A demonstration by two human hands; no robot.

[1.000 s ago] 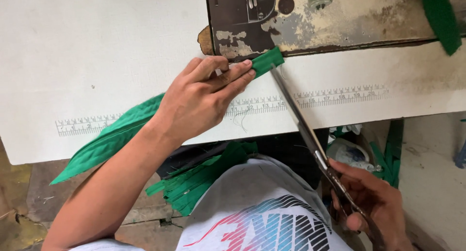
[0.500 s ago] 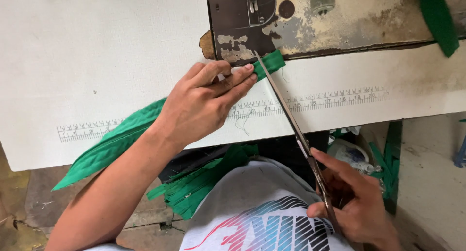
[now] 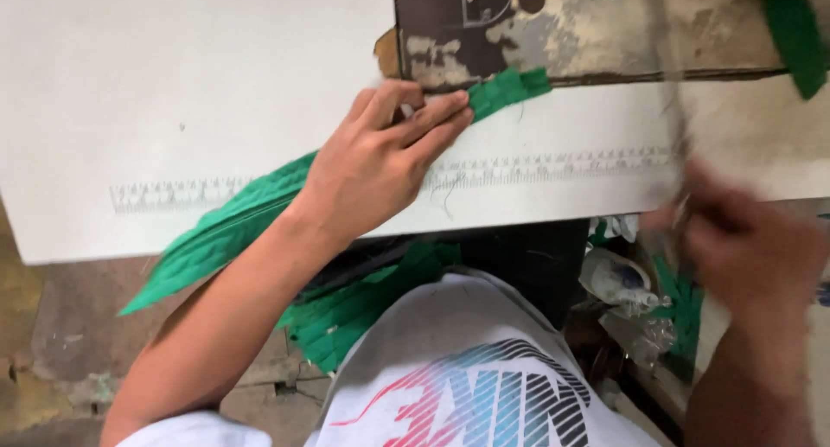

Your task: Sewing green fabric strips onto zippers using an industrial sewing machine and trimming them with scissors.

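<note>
My left hand [image 3: 380, 157] lies on the white table [image 3: 173, 84], its fingers pressing a long green quilted fabric strip [image 3: 233, 226] flat. The strip's far end [image 3: 510, 88] pokes out past the fingertips, against the worn base of a sewing machine [image 3: 588, 23]. The other end of the strip hangs off the table's front edge to the left. My right hand [image 3: 748, 252] is at the right edge of the table, blurred by motion. It grips scissors [image 3: 679, 144], which show only as a faint dark streak pointing up.
A printed ruler scale [image 3: 553, 166] runs along the table's front. More green fabric pieces [image 3: 363, 304] are piled on my lap under the table. Crumpled plastic and clutter [image 3: 627, 300] lie below at the right. Another green strip [image 3: 791, 32] hangs at the top right.
My right hand has swung the scissors away from the strip's end, out to the right and up. My left hand stays on the strip.
</note>
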